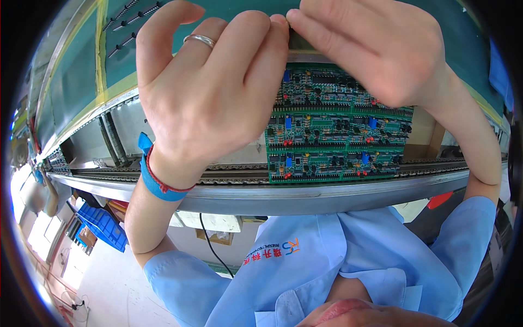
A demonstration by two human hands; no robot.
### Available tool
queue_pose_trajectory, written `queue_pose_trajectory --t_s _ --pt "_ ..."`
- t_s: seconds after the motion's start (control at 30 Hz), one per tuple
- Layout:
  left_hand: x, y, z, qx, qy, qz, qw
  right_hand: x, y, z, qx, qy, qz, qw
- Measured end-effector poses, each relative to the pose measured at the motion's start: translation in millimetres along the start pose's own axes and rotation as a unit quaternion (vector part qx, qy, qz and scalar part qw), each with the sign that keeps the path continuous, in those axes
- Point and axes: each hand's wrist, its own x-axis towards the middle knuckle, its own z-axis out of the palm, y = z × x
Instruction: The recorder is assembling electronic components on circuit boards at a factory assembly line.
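My left hand [210, 92] is raised over the far left part of a green circuit board panel [327, 132], its thumb and forefinger pinched together. It wears a ring, and a blue strap [158, 182] circles the wrist. Opposite it, my right hand [376, 49] has its fingers pressed together, the tips almost meeting those of the left. Whatever lies between the fingertips is too small or hidden to name. The panel, crowded with small parts including blue blocks and red dots, sits below both hands across a conveyor rail [234, 175]; my hands cover some of its far side.
Several black pin strips [128, 16] lie on the green work surface [68, 76] at the far left, bounded by yellow tape [100, 54]. A metal edge [245, 197] runs between my body and the rail. A blue crate [101, 226] stands lower down at the left.
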Motion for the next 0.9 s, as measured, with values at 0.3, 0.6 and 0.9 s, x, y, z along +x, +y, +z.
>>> queue_pose_trajectory --t_s 0.3,0.6,0.9 --pt "6.3 -22.0 1.3 -0.211 -0.093 -0.141 0.963 10.9 1.7 -0.8 0.026 -0.012 -0.009 1.000" --pt "32.6 -16.8 -14.7 -0.316 -0.197 -0.290 0.881 12.2 2.8 2.6 0.041 -0.003 0.022 0.999" --pt "-6.1 -1.8 -35.0 -0.271 -0.067 -0.320 0.905 -54.2 -59.9 -8.0 0.062 -0.096 0.078 0.990"
